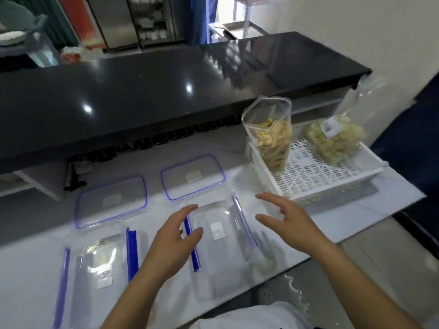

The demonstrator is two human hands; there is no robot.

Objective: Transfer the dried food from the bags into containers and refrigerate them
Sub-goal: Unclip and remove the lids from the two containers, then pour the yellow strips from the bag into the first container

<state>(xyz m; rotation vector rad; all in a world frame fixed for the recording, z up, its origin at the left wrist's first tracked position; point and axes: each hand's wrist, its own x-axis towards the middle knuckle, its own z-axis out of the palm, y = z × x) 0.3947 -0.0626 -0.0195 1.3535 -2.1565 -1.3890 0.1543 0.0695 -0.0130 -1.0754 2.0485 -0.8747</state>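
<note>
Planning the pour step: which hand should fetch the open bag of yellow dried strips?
Right. The right hand is open and nearest the white slotted tray where the open clear bag of yellow dried strips stands; the left hand hovers at the clear container.

We see a white counter point(147, 160). On it: 2 clear boxes point(221, 245) w/ blue clips, one left point(97, 269), one mid. Behind them lie 2 lids point(110, 201) point(193, 178) w/ blue rims. On the right sits a white tray point(332, 184).

Single head-worn wide-angle view, looking forward and down at the white tabletop point(356, 217). Close range, hands nearest the lens. Black counter point(166, 86) beyond the tabletop.
</note>
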